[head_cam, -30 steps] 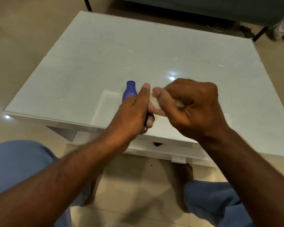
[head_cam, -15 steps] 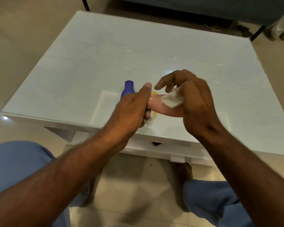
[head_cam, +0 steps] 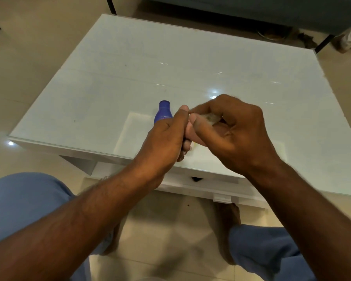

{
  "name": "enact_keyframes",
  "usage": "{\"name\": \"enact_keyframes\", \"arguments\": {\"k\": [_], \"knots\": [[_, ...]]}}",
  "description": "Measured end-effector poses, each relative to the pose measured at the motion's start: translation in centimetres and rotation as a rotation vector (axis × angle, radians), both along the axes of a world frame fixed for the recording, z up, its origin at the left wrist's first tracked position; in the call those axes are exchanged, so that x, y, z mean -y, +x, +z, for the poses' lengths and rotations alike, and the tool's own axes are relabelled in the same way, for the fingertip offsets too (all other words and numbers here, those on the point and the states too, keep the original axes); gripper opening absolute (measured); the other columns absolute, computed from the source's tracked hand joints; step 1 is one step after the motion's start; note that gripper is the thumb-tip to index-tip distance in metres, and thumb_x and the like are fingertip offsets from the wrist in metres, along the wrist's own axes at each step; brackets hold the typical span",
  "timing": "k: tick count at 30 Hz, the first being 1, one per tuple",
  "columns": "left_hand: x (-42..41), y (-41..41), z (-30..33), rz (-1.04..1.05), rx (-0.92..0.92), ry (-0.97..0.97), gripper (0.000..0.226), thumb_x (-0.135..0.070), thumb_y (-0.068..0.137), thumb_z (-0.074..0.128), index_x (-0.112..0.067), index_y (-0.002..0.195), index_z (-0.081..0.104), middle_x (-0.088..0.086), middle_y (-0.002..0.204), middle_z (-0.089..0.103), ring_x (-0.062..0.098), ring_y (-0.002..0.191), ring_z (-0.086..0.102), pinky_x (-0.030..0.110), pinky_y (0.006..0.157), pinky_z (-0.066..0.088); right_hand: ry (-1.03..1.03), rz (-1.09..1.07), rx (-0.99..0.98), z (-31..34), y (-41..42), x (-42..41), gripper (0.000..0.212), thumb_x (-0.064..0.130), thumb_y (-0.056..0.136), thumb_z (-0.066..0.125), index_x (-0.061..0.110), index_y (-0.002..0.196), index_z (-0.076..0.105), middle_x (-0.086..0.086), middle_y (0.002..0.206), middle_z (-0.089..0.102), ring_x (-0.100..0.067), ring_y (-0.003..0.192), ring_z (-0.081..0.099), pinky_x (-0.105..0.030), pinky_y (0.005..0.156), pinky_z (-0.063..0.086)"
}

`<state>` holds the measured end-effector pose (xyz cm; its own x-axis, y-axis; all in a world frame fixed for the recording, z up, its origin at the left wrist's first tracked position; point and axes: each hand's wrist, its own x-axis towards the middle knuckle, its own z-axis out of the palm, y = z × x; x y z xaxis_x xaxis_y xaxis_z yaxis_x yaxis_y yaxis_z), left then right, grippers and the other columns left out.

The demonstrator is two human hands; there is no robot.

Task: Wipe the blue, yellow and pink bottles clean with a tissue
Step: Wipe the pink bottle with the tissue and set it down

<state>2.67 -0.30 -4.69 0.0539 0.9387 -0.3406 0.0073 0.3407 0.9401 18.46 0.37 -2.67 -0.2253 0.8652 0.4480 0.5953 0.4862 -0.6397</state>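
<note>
Pink bottle held between both hands above the table's near edge
The left hand [head_cam: 166, 136] is closed around one end of the pink bottle [head_cam: 193, 134]; the right hand [head_cam: 231, 130] curls over it, pinching a tissue [head_cam: 212, 118] against it. The blue bottle [head_cam: 163, 112] stands on the table [head_cam: 130, 67] just behind the left hand

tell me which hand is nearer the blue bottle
Left. The left hand sits right in front of the blue bottle, overlapping its lower part; contact is hidden. The right hand, pinching the tissue, is off to the bottle's right.
</note>
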Motion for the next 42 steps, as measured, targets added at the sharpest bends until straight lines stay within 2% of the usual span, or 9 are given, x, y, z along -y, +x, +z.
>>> {"name": "enact_keyframes", "arguments": {"k": [4, 8, 11, 15, 18, 26, 30, 37, 42], "knots": [[0.9, 0.2, -0.2, -0.076, -0.005, 0.035, 0.057, -0.063, 0.098, 0.039, -0.021, 0.068, 0.064, 0.001, 0.055, 0.058, 0.012, 0.049, 0.054, 0.028, 0.052, 0.049, 0.149, -0.111, -0.037, 0.4, 0.1, -0.5, 0.047, 0.027, 0.101, 0.069, 0.002, 0.061, 0.066, -0.009, 0.055, 0.056, -0.024, 0.052, 0.052, -0.038, 0.055, 0.042], [1.0, 0.6, -0.2, -0.101, -0.035, 0.039, 0.062, -0.067, 0.097, 0.036, -0.019, 0.068, 0.063, 0.002, 0.053, 0.055, 0.013, 0.049, 0.052, 0.03, 0.054, 0.049, 0.193, -0.126, -0.209, 1.2, -0.1, -0.2, 0.064, 0.026, 0.103, 0.064, -0.003, 0.048, 0.05, -0.007, 0.045, 0.042, -0.024, 0.042, 0.039, -0.03, 0.05, 0.033], [0.8, 0.7, -0.1, -0.083, -0.047, 0.055, 0.061, -0.065, 0.098, 0.036, -0.018, 0.065, 0.058, 0.001, 0.05, 0.053, 0.012, 0.047, 0.05, 0.028, 0.051, 0.047, 0.083, -0.143, -0.371, 1.3, -0.2, 0.1, 0.068, 0.032, 0.103, 0.057, -0.006, 0.047, 0.053, -0.018, 0.042, 0.048, -0.036, 0.041, 0.044, -0.038, 0.049, 0.038], [0.5, 0.5, 0.2, -0.055, -0.051, 0.094, 0.057, -0.062, 0.099, 0.038, -0.017, 0.069, 0.056, -0.001, 0.047, 0.048, 0.007, 0.043, 0.046, 0.02, 0.045, 0.044, -0.215, -0.202, -0.614, 2.2, -0.5, 0.4, 0.067, 0.052, 0.101, 0.041, 0.029, 0.038, 0.049, 0.004, 0.04, 0.047, -0.021, 0.048, 0.056, -0.029, 0.066, 0.056], [0.2, 0.4, 0.1, -0.017, -0.078, 0.034, 0.058, -0.063, 0.098, 0.038, -0.014, 0.073, 0.055, -0.002, 0.046, 0.047, 0.005, 0.041, 0.046, 0.018, 0.044, 0.045, -0.452, -0.169, -0.666, 2.4, -0.5, 0.3, 0.074, 0.062, 0.097, 0.027, 0.021, 0.037, 0.041, -0.001, 0.043, 0.042, -0.016, 0.053, 0.052, -0.035, 0.081, 0.06], [0.0, 0.4, 0.2, -0.028, -0.068, 0.046, 0.059, -0.064, 0.099, 0.039, -0.014, 0.084, 0.068, -0.002, 0.047, 0.047, 0.009, 0.044, 0.044, 0.025, 0.048, 0.045, -0.661, -0.303, -1.095, 2.5, 0.1, -0.4, 0.079, 0.066, 0.107, 0.031, 0.013, 0.05, 0.043, -0.003, 0.053, 0.039, -0.018, 0.057, 0.051, -0.038, 0.074, 0.056], [-0.3, 0.4, 0.6, -0.006, -0.059, 0.036, 0.085, -0.063, 0.098, 0.04, 0.005, 0.149, 0.029, -0.002, 0.048, 0.047, 0.009, 0.044, 0.042, 0.022, 0.045, 0.043, -0.602, -0.425, -1.317, 3.1, 1.1, -0.9, 0.066, 0.061, 0.106, 0.045, 0.014, 0.059, 0.049, 0.002, 0.055, 0.038, -0.011, 0.047, 0.043, -0.026, 0.055, 0.05], [-0.3, 0.4, 0.5, -0.005, -0.052, 0.043, 0.088, -0.061, 0.099, 0.041, 0.007, 0.151, 0.022, -0.002, 0.048, 0.047, 0.01, 0.044, 0.041, 0.021, 0.044, 0.042, -0.611, -0.472, -1.052, 3.1, 2.2, -1.1, 0.049, 0.059, 0.104, 0.051, 0.02, 0.075, 0.059, 0.005, 0.065, 0.053, -0.008, 0.048, 0.046, -0.021, 0.043, 0.035], [-0.2, 0.2, 0.1, -0.018, -0.094, 0.076, 0.08, -0.063, 0.098, 0.041, 0.005, 0.14, 0.045, -0.002, 0.049, 0.05, 0.01, 0.045, 0.043, 0.021, 0.046, 0.043, -0.514, -0.433, -0.84, 2.6, 1.6, -1.3, 0.013, 0.025, 0.081, 0.063, 0.025, 0.068, 0.065, 0.013, 0.069, 0.057, -0.004, 0.058, 0.05, -0.021, 0.055, 0.043]]}}
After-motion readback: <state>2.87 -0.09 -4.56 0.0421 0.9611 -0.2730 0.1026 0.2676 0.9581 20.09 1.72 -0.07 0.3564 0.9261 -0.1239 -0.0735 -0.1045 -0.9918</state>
